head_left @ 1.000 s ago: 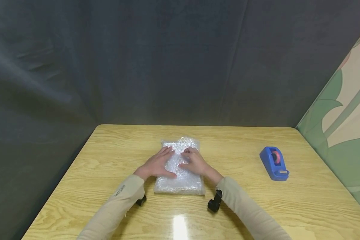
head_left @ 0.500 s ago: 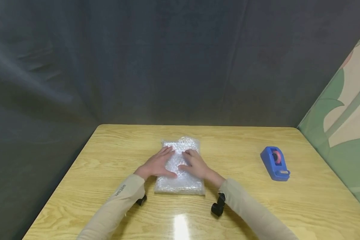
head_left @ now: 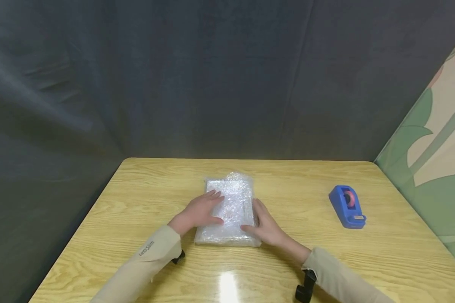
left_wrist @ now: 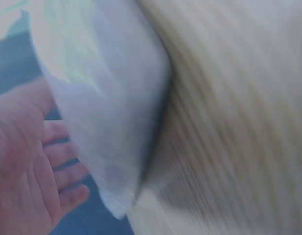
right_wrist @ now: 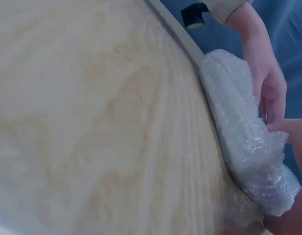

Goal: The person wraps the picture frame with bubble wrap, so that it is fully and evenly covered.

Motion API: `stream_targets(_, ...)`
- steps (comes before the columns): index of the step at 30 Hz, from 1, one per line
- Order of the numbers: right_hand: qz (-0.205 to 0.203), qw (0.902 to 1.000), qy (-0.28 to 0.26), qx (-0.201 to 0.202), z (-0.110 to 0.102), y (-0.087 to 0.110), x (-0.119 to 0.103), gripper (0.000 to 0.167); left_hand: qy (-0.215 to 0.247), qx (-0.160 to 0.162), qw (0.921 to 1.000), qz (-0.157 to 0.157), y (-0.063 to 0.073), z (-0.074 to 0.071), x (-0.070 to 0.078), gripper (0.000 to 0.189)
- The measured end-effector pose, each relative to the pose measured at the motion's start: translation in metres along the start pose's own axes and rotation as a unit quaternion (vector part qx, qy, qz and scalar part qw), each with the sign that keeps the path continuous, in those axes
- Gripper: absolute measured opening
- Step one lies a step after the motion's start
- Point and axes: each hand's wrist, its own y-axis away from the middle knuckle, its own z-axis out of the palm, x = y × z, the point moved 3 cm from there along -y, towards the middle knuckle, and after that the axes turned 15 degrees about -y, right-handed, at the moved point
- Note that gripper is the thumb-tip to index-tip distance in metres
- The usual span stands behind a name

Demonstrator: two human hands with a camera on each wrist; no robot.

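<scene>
A flat, rectangular package wrapped in clear bubble wrap point(head_left: 235, 204) lies on the wooden table point(head_left: 151, 185); what it encloses is hidden by the wrap. My left hand point(head_left: 201, 210) rests over its left part, fingers extended and thumb spread toward the middle. At its right edge is my right hand point(head_left: 267, 225), thumb on top and fingers stretched along the side. In the right wrist view, the bubble-wrapped package point(right_wrist: 241, 127) shows its puffy side, with the right thumb and fingers at its edge. The left wrist view is blurred, showing the left palm point(left_wrist: 28, 166) beside the wrap.
A blue tape dispenser point(head_left: 346, 206) with a pink roll stands on the table's right side. Dark curtain point(head_left: 212, 84) hangs behind the table and on the left. Leaf-patterned fabric point(head_left: 436, 155) covers the right side. Black wrist-worn devices point(head_left: 305, 288) hang below the sleeves.
My right hand has slid from the package's upper middle to its right edge, moving right and toward me. The left hand has shifted slightly, its fingers drawn a little back. The package stays in place.
</scene>
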Motion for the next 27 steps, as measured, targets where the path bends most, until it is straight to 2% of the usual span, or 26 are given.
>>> stream_targets(2,0.012,0.9982,-0.059,-0.004,0.002,0.004,0.001,0.081,0.010,0.008,0.9999,0.006,0.010,-0.005,0.005,0.068)
stream_targets(5,0.047,0.9919,-0.118,-0.006,0.003,0.009,0.004,0.083,0.022,0.013,0.9996,-0.010,0.028,-0.004,0.007,0.065)
stream_targets(8,0.079,0.9883,-0.131,0.001,0.005,0.012,0.006,0.086,0.056,0.010,0.9978,-0.036,0.047,0.002,0.003,0.071)
stream_targets(11,0.090,0.9841,-0.153,0.011,0.006,0.011,0.007,0.085,0.091,0.004,0.9948,-0.045,0.056,0.010,0.000,0.079)
stream_targets(17,0.086,0.9755,-0.201,0.017,0.012,0.002,0.009,0.083,0.114,0.018,0.9924,-0.042,0.052,0.015,-0.004,0.082)
stream_targets(23,0.098,0.9729,-0.209,0.012,0.012,-0.009,0.004,0.083,0.132,0.014,0.9892,-0.062,0.042,0.014,-0.014,0.080)
stream_targets(27,0.091,0.9755,-0.200,0.004,0.011,-0.017,0.008,0.083,0.147,0.012,0.9865,-0.071,0.041,0.017,-0.017,0.084)
